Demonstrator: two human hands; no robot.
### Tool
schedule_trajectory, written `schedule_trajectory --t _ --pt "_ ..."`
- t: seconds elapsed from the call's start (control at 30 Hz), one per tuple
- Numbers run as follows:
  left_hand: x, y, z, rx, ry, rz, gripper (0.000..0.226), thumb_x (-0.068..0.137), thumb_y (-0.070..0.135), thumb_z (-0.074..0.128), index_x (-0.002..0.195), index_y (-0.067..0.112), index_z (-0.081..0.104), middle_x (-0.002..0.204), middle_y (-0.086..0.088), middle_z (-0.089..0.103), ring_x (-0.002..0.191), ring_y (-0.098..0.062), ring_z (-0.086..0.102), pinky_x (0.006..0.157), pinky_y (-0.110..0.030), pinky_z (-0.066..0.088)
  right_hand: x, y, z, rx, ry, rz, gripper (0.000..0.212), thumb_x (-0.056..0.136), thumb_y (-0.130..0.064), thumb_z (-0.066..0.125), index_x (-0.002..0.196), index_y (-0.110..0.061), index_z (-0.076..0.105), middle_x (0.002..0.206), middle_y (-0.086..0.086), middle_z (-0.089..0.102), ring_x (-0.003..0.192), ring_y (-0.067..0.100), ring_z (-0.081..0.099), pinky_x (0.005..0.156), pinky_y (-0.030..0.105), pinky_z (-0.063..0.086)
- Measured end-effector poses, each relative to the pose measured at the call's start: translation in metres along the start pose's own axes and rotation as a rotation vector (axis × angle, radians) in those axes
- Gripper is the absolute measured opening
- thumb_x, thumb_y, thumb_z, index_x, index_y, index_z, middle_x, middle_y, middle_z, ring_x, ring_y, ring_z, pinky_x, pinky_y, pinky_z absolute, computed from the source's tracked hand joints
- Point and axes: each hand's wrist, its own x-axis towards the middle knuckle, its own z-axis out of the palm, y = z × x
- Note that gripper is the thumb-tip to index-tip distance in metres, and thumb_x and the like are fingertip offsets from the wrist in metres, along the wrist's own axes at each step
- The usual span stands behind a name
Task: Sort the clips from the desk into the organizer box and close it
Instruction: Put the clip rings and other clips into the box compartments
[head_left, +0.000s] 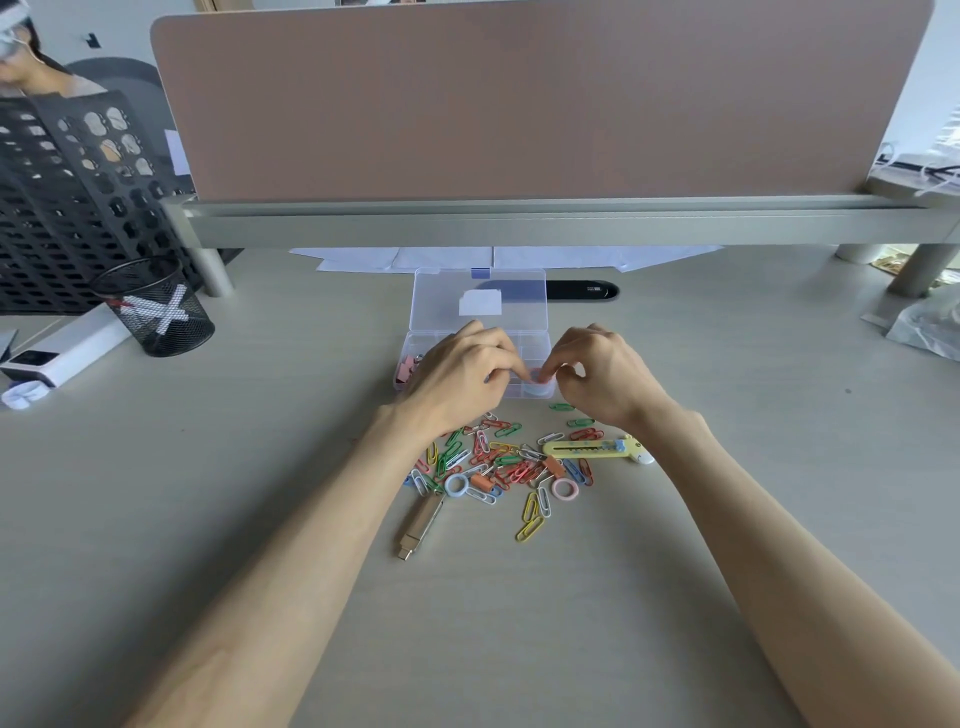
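A clear plastic organizer box (524, 345) stands open on the desk, its lid (480, 299) tilted back. Pink binder clips (406, 367) lie in its left compartment. My left hand (457, 376) hovers over the box with fingers curled; what it holds is hidden. My right hand (597, 371) pinches a pink ring clip (536, 374) over the box's right front compartment. A pile of coloured paper clips (498, 460) lies in front of the box, with a blue ring (456, 485), a pink ring (563, 489) and orange binder clips (483, 483) among them.
A yellow utility knife (592, 449) lies right of the pile and a metal USB stick (422, 525) lies below it. A black mesh cup (156, 312), a white device (62, 353) and a black mesh rack (67, 208) stand at left. A pink divider panel (519, 104) rises behind.
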Motion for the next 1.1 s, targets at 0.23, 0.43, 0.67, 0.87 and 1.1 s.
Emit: schedule_trajectory --t 0.23,0.43,0.67,0.87,1.1 --pt "-0.012 0.009 -0.01 -0.104 -0.007 -0.08 0.036 0.088 0.004 0.044 0.1 0.023 0.071 0.1 0.008 0.061 0.088 -0.004 0.039 0.075 -0.026 0.036 -0.017 -0.012 -0.012 0.049 0.087 -0.022 0.032 0.079 -0.005 0.05 0.084 -0.023 0.076 0.089 0.001 0.068 0.084 0.019 0.057 0.074 0.034 0.049" --pt "-0.056 0.019 -0.027 -0.21 0.046 -0.153 0.02 0.084 0.011 0.056 0.083 0.024 0.071 0.068 0.019 0.053 0.066 0.009 0.047 0.079 -0.032 0.037 -0.056 -0.03 -0.022 0.094 -0.067 -0.023 0.019 0.076 -0.011 0.06 0.081 -0.023 0.073 0.085 -0.008 0.063 0.071 0.008 0.059 0.073 0.028 0.049" --pt "-0.115 0.011 -0.028 -0.171 0.02 -0.238 0.015 0.086 0.032 0.066 0.097 0.025 0.073 0.087 0.009 0.06 0.085 -0.008 0.056 0.079 -0.034 0.048 -0.1 -0.032 -0.024 0.073 -0.111 0.046 0.005 0.071 -0.041 0.07 0.073 -0.036 0.069 0.08 -0.011 0.059 0.073 0.006 0.056 0.071 0.029 0.05" --pt "-0.122 0.025 -0.024 -0.156 0.009 -0.314 0.018 0.083 0.035 0.068 0.098 0.027 0.073 0.097 0.005 0.058 0.105 -0.012 0.05 0.09 -0.036 0.045 -0.114 -0.026 -0.012 0.044 -0.038 0.037 0.006 0.074 -0.039 0.07 0.079 -0.036 0.071 0.079 -0.01 0.058 0.074 0.009 0.055 0.072 0.03 0.051" --pt "-0.108 0.036 -0.035 -0.031 -0.084 -0.351 0.012 0.077 0.033 0.073 0.085 0.027 0.066 0.084 0.012 0.05 0.091 -0.009 0.046 0.083 -0.035 0.045 -0.108 -0.029 -0.011 0.119 -0.073 0.1 0.007 0.075 -0.024 0.075 0.081 -0.021 0.073 0.083 -0.009 0.052 0.083 0.009 0.049 0.069 0.006 0.033"
